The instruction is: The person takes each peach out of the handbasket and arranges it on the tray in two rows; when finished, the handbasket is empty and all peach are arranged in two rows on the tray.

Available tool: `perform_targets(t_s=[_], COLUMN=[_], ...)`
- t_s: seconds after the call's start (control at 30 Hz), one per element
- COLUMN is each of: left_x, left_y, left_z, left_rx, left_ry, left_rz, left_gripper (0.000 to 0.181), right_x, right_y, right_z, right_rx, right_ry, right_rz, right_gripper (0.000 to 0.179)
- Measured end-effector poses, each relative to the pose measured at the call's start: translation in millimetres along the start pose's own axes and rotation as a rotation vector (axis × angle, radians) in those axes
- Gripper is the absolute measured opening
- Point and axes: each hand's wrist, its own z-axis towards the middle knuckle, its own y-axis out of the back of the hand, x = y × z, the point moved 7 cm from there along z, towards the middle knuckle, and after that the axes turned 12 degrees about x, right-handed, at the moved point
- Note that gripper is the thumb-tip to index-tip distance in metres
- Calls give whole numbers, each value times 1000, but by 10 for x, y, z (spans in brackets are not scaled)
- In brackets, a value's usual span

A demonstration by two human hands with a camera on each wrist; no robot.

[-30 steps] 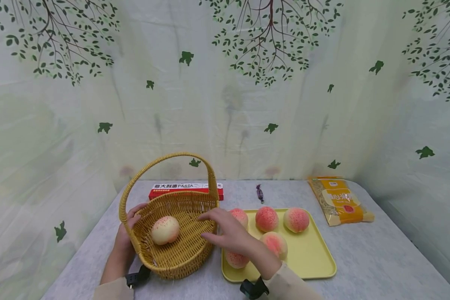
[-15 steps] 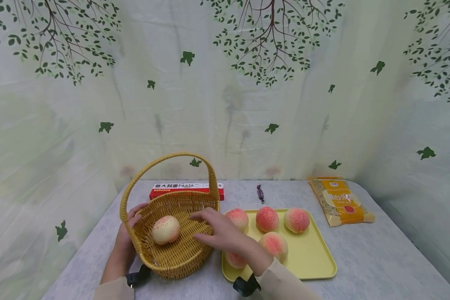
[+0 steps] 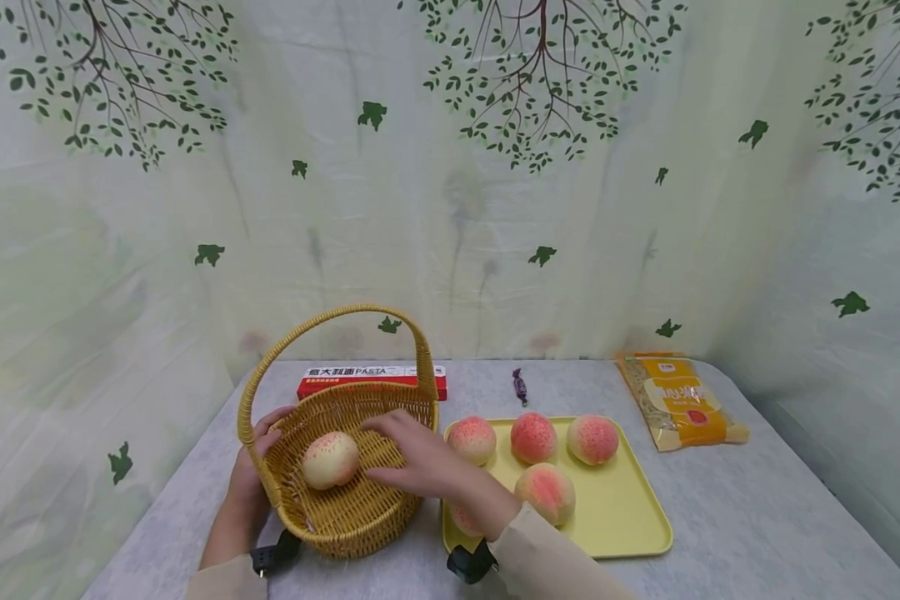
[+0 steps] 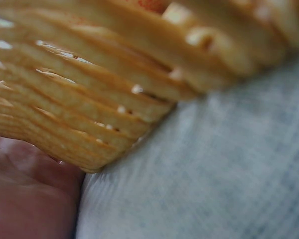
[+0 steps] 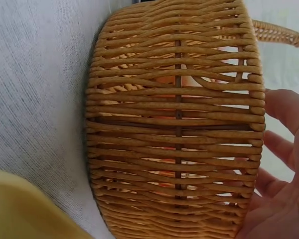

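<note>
A wicker basket point(image 3: 352, 517) with a tall arched handle stands on the left of the table, one pale peach point(image 3: 331, 460) lying inside it. At its left side my left hand point(image 3: 248, 475) holds the wall, fingers at the rim; the left wrist view has the palm against the weave. My right hand point(image 3: 423, 465) reaches over the right rim, thumb and fingers spread apart above the basket's inside, to the right of the peach and apart from it. Nothing shows between those fingers point(image 5: 281, 149).
On the right a yellow tray point(image 3: 622, 521) bears several pink peaches point(image 3: 533, 437), one partly hidden by my right forearm. Behind the basket lies a red pasta box point(image 3: 315, 386). A purple wrapped candy point(image 3: 520, 387) and a yellow food bag point(image 3: 678, 402) lie farther back.
My right hand has moved left, from near the tray's edge to farther over the basket's inside. My left hand, the basket and the peaches have stayed in place.
</note>
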Motion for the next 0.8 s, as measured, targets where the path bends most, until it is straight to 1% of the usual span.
perform_targets(t_s=[0.13,0.3,0.43,0.53,0.67,0.8], left_x=[-9,-16,-47,-57,-24,23], left_y=[7,1,-37,-47,-12,28], left_z=[10,-3,-27,-36,-11,9], left_rx=[7,6,-8,-19,-27,-37], left_ry=[-22,-34,-20,-5,5,17], left_rz=[2,5,23,41,38,38], left_gripper=[44,43,44,45,45,45], right_x=[23,36,31,23,18,25], right_y=[-1,-31,-53,-56,-60,-107], right_z=[68,141,207,249,290,348], right_rx=[32,73,76,75,88,115], right_ry=[-19,-33,-41,-65,-88,-75], right_rz=[-9,26,48,58,78,81], right_gripper=[60,67,70,73,79,83])
